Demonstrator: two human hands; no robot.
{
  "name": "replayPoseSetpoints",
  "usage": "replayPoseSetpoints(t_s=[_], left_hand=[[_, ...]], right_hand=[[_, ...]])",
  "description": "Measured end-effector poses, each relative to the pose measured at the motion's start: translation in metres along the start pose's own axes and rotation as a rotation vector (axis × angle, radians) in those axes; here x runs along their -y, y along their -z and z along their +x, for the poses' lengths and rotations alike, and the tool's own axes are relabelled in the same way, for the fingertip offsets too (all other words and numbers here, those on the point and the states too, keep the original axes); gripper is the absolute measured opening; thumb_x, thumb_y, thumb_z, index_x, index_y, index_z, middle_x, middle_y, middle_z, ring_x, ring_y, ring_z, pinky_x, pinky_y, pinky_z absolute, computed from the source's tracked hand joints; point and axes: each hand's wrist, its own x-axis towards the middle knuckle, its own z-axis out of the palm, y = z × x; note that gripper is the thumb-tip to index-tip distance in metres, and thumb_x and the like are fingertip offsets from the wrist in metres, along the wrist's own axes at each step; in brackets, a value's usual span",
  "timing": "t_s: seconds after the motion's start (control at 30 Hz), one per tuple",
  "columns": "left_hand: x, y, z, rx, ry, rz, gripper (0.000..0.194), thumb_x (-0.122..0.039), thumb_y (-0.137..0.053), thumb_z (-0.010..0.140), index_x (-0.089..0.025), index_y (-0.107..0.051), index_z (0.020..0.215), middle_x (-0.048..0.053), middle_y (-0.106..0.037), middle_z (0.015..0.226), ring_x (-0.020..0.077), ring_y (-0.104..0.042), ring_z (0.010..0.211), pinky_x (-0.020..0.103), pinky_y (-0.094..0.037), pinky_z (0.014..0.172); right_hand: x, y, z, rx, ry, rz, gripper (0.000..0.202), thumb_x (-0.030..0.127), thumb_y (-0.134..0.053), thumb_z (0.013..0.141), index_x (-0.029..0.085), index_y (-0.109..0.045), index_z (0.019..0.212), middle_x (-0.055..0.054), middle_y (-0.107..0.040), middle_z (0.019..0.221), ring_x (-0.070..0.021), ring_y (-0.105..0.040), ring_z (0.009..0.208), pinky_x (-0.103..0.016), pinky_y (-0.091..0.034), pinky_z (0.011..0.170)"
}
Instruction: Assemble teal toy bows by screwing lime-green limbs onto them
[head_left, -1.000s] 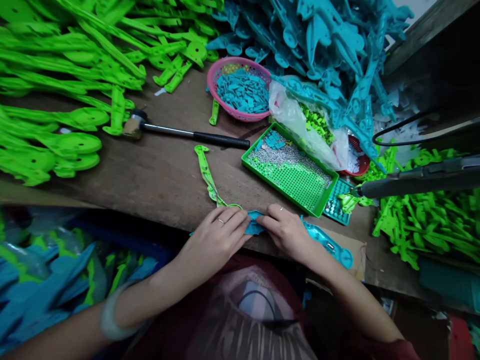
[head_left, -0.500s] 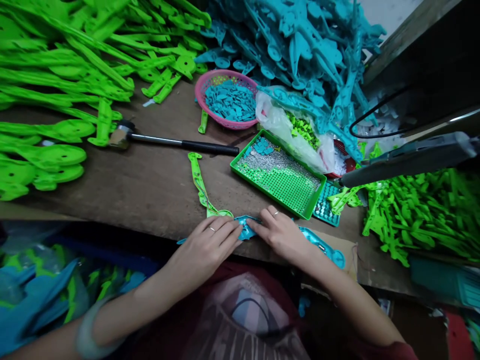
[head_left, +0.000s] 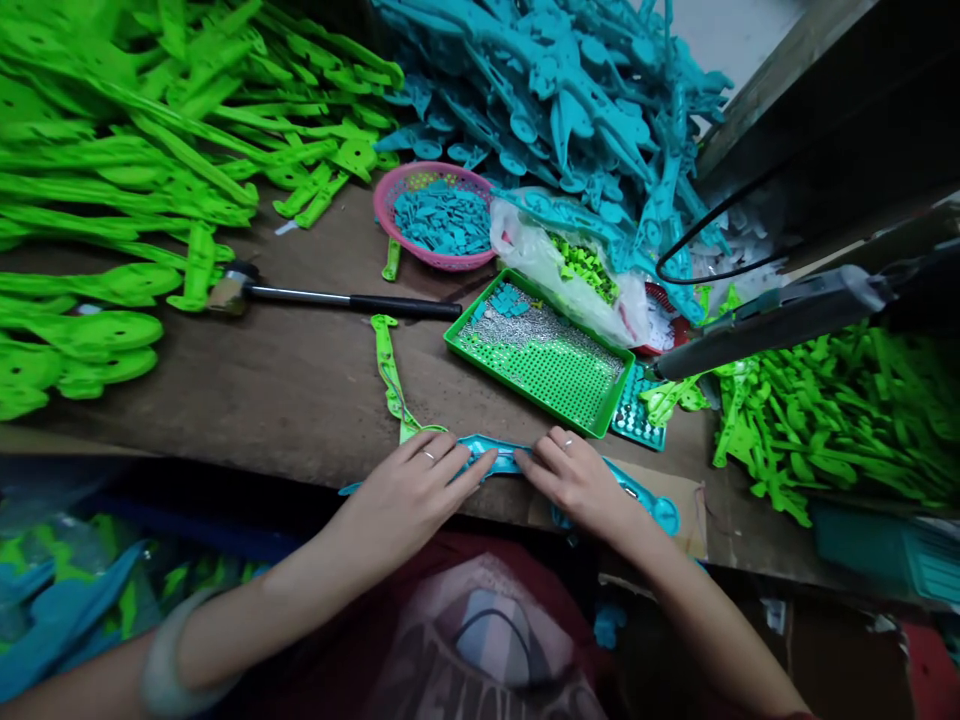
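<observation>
long, shallow blue plastic shell (head_left: 507,462): on the near edge of the bench (head_left: 300,390), under the grip. left hand (head_left: 420,480) and right hand (head_left: 581,482) both closed on it, fingertips nearly meeting. done: thin wire appears laid inside. left: no cover fitted; hidden stretches cannot be judged. just beyond the left hand: slim bright-green plastic shell (head_left: 389,375), open, wired. farther out: black-handled hammer (head_left: 405,306), green perforated tray (head_left: 577,385) of small metal pieces. obstruction: none between grip and tray.
</observation>
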Motion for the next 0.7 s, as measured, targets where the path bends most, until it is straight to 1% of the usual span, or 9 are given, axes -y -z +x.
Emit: replayPoseSetpoints(t_s=[0.07, 0.1, 0.2, 0.33, 0.4, 0.43, 0.5, 0.57, 0.7], left_hand=[[-0.001, 0.0, 0.002, 0.033, -0.023, 0.025, 0.042, -0.003, -0.052, 0.088, -0.011, -0.064, 0.127, 0.011, -0.067, 0.098, 0.0296, -0.059, 0.093, 0.044, -0.045, 0.09], [-0.002, 0.0, 0.004, 0.049, -0.026, 0.032, 0.042, -0.003, -0.053, 0.086, -0.011, -0.064, 0.126, 0.011, -0.067, 0.098, 0.0295, -0.059, 0.093, 0.044, -0.044, 0.091], [-0.004, 0.001, 0.012, 0.109, -0.027, 0.047, 0.033, -0.005, -0.057, 0.086, -0.011, -0.068, 0.116, 0.011, -0.066, 0.098, 0.0294, -0.058, 0.092, 0.043, -0.043, 0.088], [-0.007, 0.0, 0.021, 0.182, -0.044, 0.066, 0.015, -0.011, -0.059, 0.091, -0.013, -0.07, 0.102, 0.01, -0.063, 0.097, 0.0292, -0.057, 0.093, 0.042, -0.042, 0.084], [-0.007, -0.002, 0.022, 0.177, -0.059, 0.071, 0.013, -0.012, -0.06, 0.091, -0.013, -0.069, 0.1, 0.01, -0.063, 0.096, 0.0283, -0.057, 0.092, 0.041, -0.042, 0.081], [-0.007, -0.002, 0.023, 0.16, -0.063, 0.068, 0.015, -0.01, -0.06, 0.09, -0.013, -0.069, 0.103, 0.009, -0.063, 0.095, 0.0277, -0.057, 0.091, 0.041, -0.041, 0.08], [-0.006, -0.003, 0.024, 0.12, -0.066, 0.052, 0.026, -0.008, -0.062, 0.088, -0.012, -0.067, 0.113, 0.008, -0.063, 0.094, 0.0266, -0.057, 0.089, 0.039, -0.041, 0.079], [-0.005, -0.003, 0.028, 0.1, -0.078, 0.038, 0.035, -0.008, -0.064, 0.086, -0.012, -0.065, 0.121, 0.007, -0.065, 0.094, 0.026, -0.058, 0.089, 0.039, -0.04, 0.077], [-0.004, -0.003, 0.042, 0.164, -0.138, 0.045, 0.027, -0.011, -0.066, 0.085, -0.015, -0.069, 0.112, 0.006, -0.066, 0.09, 0.0254, -0.059, 0.086, 0.039, -0.039, 0.07]], right_hand=[[-0.001, -0.003, -0.001, -0.005, -0.012, 0.002, 0.026, 0.014, -0.04, 0.103, 0.011, -0.064, 0.111, -0.008, -0.057, 0.082, -0.0205, -0.047, 0.079, -0.035, -0.04, 0.064], [-0.002, -0.004, -0.001, -0.001, -0.019, 0.01, 0.027, 0.013, -0.039, 0.103, 0.011, -0.065, 0.111, -0.008, -0.057, 0.082, -0.0208, -0.047, 0.079, -0.035, -0.04, 0.065], [-0.002, -0.006, -0.003, 0.024, -0.034, 0.038, 0.026, 0.013, -0.04, 0.103, 0.012, -0.064, 0.114, -0.008, -0.057, 0.083, -0.0216, -0.049, 0.082, -0.035, -0.041, 0.065], [0.001, -0.004, -0.006, 0.07, -0.042, 0.026, 0.024, 0.014, -0.046, 0.102, 0.011, -0.061, 0.119, -0.009, -0.058, 0.088, -0.0224, -0.051, 0.084, -0.036, -0.041, 0.067], [0.002, 0.0, -0.006, 0.109, -0.044, -0.009, 0.025, 0.014, -0.044, 0.102, 0.011, -0.06, 0.121, -0.01, -0.059, 0.091, -0.023, -0.051, 0.086, -0.037, -0.042, 0.067], [0.003, 0.002, -0.006, 0.127, -0.042, -0.031, 0.026, 0.014, -0.043, 0.102, 0.011, -0.059, 0.123, -0.01, -0.06, 0.092, -0.0232, -0.051, 0.087, -0.037, -0.043, 0.066], [0.003, 0.005, -0.006, 0.151, -0.035, -0.063, 0.028, 0.015, -0.041, 0.103, 0.01, -0.058, 0.124, -0.01, -0.06, 0.094, -0.0233, -0.051, 0.088, -0.037, -0.043, 0.066], [0.002, 0.005, -0.004, 0.158, -0.022, -0.065, 0.026, 0.016, -0.042, 0.103, 0.009, -0.059, 0.12, -0.01, -0.059, 0.092, -0.0231, -0.051, 0.088, -0.036, -0.044, 0.066], [-0.004, 0.003, -0.004, 0.17, -0.02, -0.029, 0.018, 0.017, -0.047, 0.101, 0.013, -0.064, 0.104, -0.009, -0.06, 0.092, -0.0225, -0.053, 0.091, -0.035, -0.046, 0.07]])
